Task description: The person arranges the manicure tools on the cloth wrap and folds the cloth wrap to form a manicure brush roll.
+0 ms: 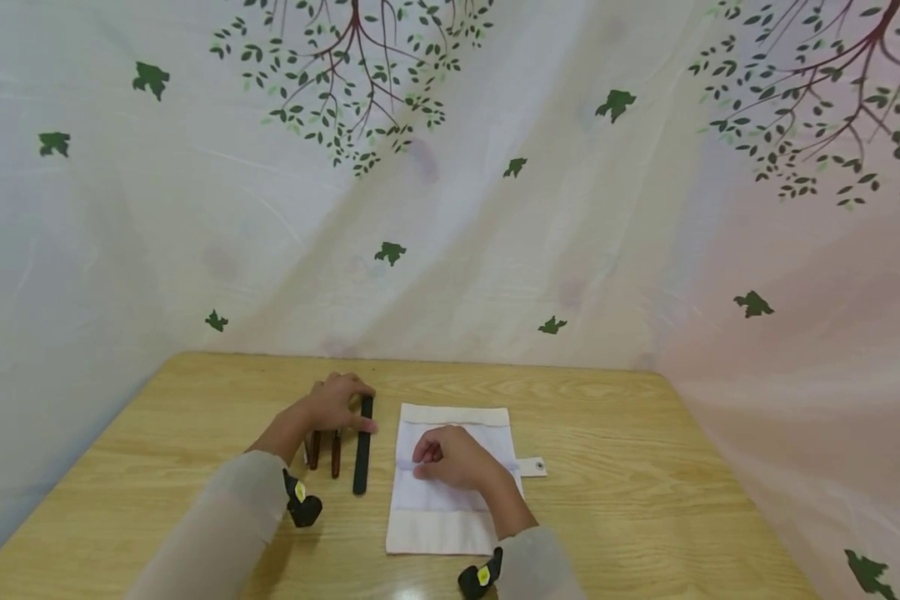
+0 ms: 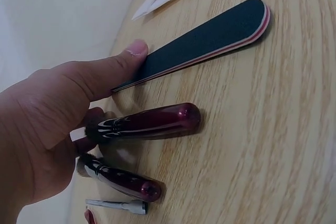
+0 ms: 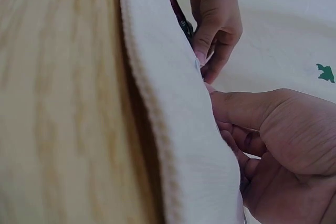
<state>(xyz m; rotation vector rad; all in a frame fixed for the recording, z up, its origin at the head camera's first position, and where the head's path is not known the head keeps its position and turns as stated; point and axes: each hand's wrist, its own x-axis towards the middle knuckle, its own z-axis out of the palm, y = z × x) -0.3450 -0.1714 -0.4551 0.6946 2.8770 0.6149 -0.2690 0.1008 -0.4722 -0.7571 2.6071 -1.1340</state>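
Observation:
My left hand [image 1: 337,402] is at the far end of a long black nail file [image 1: 362,462], pinching it between thumb and fingers. The file [image 2: 210,32] lies on the table, its pink-and-white layered edge showing in the left wrist view. Beneath that hand are two brushes with glossy dark red handles, one brush [image 2: 157,121] nearer the file and the other brush [image 2: 126,180] farther off. Over the middle of an unfolded white cloth case [image 1: 450,529] hangs my right hand [image 1: 453,457], fingers loosely curled, with nothing visible in them.
Beside the brushes lies a small silver tool [image 2: 118,204], with a dark red tip [image 2: 90,216] of something cut off by the frame. A snap strap [image 1: 532,467] sticks out from the case's right side. Behind the wooden table [image 1: 607,467] hangs a leaf-printed curtain [image 1: 450,292].

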